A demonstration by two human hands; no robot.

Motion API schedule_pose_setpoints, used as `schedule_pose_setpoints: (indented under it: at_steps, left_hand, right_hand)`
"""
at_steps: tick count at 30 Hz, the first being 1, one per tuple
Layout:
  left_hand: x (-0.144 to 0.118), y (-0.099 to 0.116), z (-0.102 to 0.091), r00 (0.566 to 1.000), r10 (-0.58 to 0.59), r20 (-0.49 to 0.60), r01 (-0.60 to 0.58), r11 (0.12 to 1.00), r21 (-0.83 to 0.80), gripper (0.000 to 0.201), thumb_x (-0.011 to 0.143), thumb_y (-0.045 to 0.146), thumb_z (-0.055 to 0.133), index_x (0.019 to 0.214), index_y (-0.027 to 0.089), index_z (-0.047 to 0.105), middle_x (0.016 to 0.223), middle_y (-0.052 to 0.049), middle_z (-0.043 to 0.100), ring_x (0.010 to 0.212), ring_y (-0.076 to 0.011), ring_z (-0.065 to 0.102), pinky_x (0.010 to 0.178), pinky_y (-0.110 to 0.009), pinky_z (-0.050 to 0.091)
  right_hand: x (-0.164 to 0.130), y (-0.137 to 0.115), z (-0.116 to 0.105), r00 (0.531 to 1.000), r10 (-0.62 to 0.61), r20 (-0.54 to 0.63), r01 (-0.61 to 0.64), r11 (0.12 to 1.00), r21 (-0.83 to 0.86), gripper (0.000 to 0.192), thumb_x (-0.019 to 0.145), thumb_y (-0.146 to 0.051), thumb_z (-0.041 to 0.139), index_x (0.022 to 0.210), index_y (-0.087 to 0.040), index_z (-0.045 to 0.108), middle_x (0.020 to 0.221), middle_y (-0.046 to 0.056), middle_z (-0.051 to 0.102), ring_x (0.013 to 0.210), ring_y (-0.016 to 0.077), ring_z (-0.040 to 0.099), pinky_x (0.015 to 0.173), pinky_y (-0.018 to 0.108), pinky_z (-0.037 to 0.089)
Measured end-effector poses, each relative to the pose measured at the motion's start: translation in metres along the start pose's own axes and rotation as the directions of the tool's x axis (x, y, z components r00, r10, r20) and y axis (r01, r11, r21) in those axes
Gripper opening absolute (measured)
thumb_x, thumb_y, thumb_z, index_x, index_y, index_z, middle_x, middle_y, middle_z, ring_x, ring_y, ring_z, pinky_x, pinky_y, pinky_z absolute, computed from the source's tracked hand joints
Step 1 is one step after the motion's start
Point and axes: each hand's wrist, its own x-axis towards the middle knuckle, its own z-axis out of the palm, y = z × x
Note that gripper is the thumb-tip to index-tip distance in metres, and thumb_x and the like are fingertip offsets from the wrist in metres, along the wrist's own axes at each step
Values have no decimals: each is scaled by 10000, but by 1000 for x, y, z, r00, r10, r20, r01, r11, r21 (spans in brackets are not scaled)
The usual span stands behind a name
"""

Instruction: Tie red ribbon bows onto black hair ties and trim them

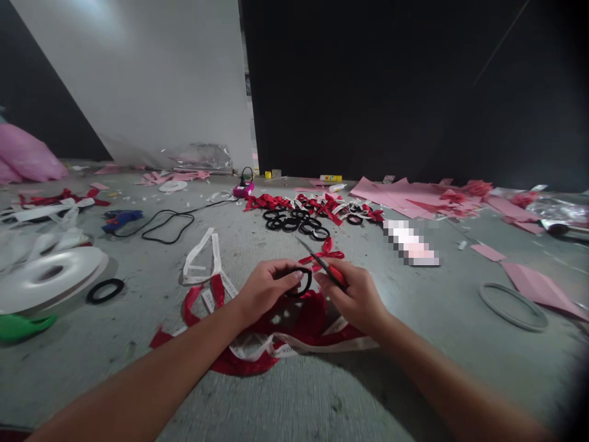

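My left hand (pixel 260 291) is closed, pinching a black hair tie (pixel 305 288) between thumb and fingers in the middle of the view. Close beside it on the right, my right hand (pixel 361 298) grips red-handled scissors (pixel 317 256), with the dark pointed blades aimed up and to the left. A piece of red ribbon (pixel 327 247) shows just behind the scissors. Under both hands lie loose lengths of red ribbon (pixel 243 363) and white printed ribbon (pixel 294 348). The hands partly cover these ribbons and the scissors' handle.
Beyond the hands lie black hair ties (pixel 289 224) and red bows (pixel 317 205). A blue glue gun (pixel 122 220) with a cord, a white ribbon spool (pixel 87 270) and another black hair tie (pixel 105 291) are left. Pink paper (pixel 396 195) and a grey ring (pixel 513 307) are right.
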Motion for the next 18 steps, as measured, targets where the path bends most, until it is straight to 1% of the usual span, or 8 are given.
schedule_pose_setpoints:
  at_steps: [3,7,9,11,14,16,18]
  left_hand:
    - [-2,0,2,999,5,51,-5,1000,0,177,801,330,696,861,169,738,717,-24,641,633,-109,549,603,-221,414]
    - [-1,-5,1,997,-7,77,14,997,-80,156,807,306,694,831,153,709,749,-23,647,662,-111,565,640,-231,430]
    - [-1,-6,0,994,-31,109,46,989,-140,160,811,296,692,880,152,686,800,-27,654,708,-121,590,686,-247,446]
    - [-1,-6,1,987,-59,152,90,974,-209,230,809,287,694,1000,167,648,852,-28,654,739,-130,608,706,-259,452]
    - [-4,-2,4,971,-79,224,141,952,-273,422,796,291,699,1178,191,551,824,-13,630,657,-124,597,622,-245,425]
    - [-6,0,6,963,-99,252,165,952,-257,430,807,304,681,1190,172,539,750,2,590,572,-97,532,555,-224,374]
    - [-7,1,7,958,-127,255,184,960,-213,367,837,330,647,1145,147,563,695,17,533,536,-71,445,522,-208,322]
  right_hand:
    - [-1,2,1,995,-103,15,104,994,-36,167,916,-319,543,936,-197,654,736,16,667,684,160,569,687,303,396]
    - [0,5,4,991,-129,20,130,991,-36,164,915,-274,538,812,-186,629,664,6,637,631,145,536,686,305,377]
    - [-1,7,5,990,-138,26,139,990,-40,159,911,-252,538,803,-183,631,668,6,646,627,142,532,695,308,370]
    - [-1,8,6,988,-145,44,147,988,-37,129,901,-230,543,851,-183,652,705,10,676,650,146,544,716,312,369]
    - [-2,8,8,983,-162,90,165,986,-19,140,889,-200,537,902,-194,677,743,7,706,675,152,554,740,316,373]
    - [-3,6,8,980,-171,105,175,984,-25,152,880,-191,530,871,-195,682,748,9,710,658,149,541,728,313,374]
    - [-3,5,9,982,-166,90,170,985,-38,152,867,-189,528,834,-191,676,751,17,710,637,147,528,705,311,374]
